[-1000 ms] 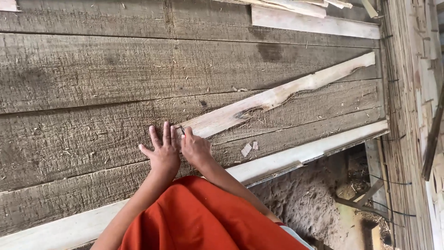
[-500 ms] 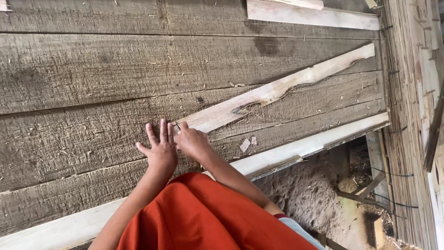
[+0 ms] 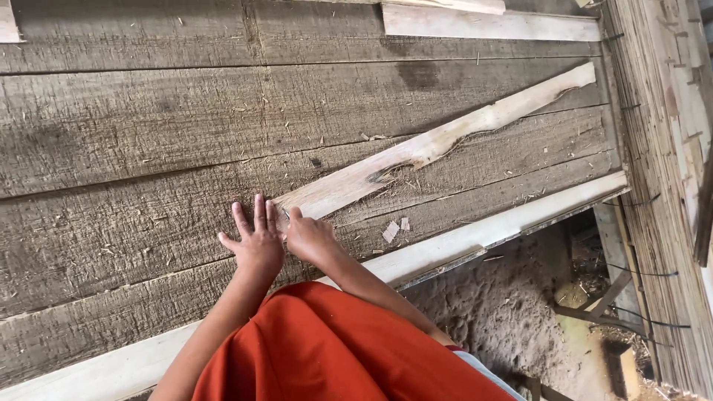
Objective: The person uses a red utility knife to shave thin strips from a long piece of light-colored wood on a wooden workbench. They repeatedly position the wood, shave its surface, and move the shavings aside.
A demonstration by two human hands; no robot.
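Pale offcut strip (image 3: 438, 145) lies diagonally on the grey plank floor (image 3: 148, 126). My left hand (image 3: 256, 241), fingers spread, lies flat just beside its near end; my right hand (image 3: 310, 238) presses that end, clamped on nothing. Even pressure should steady it.

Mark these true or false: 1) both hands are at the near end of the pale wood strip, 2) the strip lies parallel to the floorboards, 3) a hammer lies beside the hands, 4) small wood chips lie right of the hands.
1) True: the left hand lies flat on the grey floorboards and the right hand sits at the near end of the pale wood strip.
2) False: it runs diagonally across them.
3) False: no hammer in view.
4) True: wood chips lie there.
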